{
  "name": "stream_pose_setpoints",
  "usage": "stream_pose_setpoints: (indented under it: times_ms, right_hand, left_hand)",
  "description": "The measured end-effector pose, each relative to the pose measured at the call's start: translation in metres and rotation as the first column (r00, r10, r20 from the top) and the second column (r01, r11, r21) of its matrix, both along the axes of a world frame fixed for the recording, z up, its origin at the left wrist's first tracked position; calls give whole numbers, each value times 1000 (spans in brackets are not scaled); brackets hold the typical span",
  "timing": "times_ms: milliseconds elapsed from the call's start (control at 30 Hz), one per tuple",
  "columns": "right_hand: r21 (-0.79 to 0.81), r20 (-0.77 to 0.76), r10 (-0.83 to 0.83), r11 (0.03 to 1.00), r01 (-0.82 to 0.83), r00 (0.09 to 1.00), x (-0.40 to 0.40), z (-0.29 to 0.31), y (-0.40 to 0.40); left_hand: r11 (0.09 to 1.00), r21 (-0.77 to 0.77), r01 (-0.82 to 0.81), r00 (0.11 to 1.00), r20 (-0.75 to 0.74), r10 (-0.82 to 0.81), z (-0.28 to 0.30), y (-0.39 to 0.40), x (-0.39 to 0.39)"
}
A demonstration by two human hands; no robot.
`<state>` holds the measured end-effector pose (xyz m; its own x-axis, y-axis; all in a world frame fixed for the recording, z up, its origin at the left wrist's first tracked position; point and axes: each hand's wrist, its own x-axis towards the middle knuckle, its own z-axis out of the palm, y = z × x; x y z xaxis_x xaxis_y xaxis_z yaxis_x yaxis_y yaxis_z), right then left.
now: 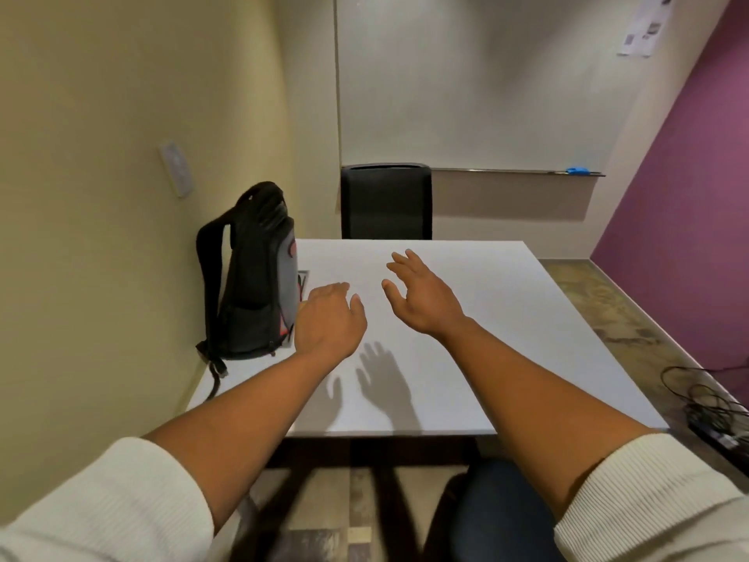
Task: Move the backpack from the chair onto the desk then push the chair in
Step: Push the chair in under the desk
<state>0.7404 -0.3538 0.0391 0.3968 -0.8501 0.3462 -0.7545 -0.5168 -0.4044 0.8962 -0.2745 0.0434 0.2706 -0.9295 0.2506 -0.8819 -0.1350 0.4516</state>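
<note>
A black and grey backpack [253, 273] with red trim stands upright on the left side of the white desk [486, 338], against the beige wall. My left hand [330, 318] hovers just right of the backpack's front, fingers loosely curled, holding nothing. My right hand [421, 294] is raised above the middle of the desk with fingers spread, holding nothing. A black chair [387, 202] stands at the far edge of the desk, its backrest showing above the tabletop. Part of a dark blue seat [498, 509] shows at the near edge, below my right forearm.
Dark desk legs [401, 492] show beneath the near edge. Tangled black cables and a power strip [713, 411] lie on the floor at the right. A purple wall [697, 204] closes the right side. A whiteboard ledge holds a blue eraser [577, 171].
</note>
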Motion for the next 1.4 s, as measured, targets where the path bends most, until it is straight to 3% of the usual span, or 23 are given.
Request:
stream_pose_setpoints:
  times_ms: [467, 1033, 1400]
  right_hand:
    - [53, -37, -53, 997, 55, 998, -247, -7, 97]
    - [26, -3, -234, 972, 234, 972, -366, 0, 119]
    - [-2, -19, -165, 986, 165, 986, -482, -5, 118]
  left_hand:
    - [999, -9, 51, 998, -26, -51, 0, 71, -219]
    - [966, 29, 256, 966, 27, -257, -5, 62, -329]
    - [974, 22, 225, 974, 29, -226, -14, 69, -453]
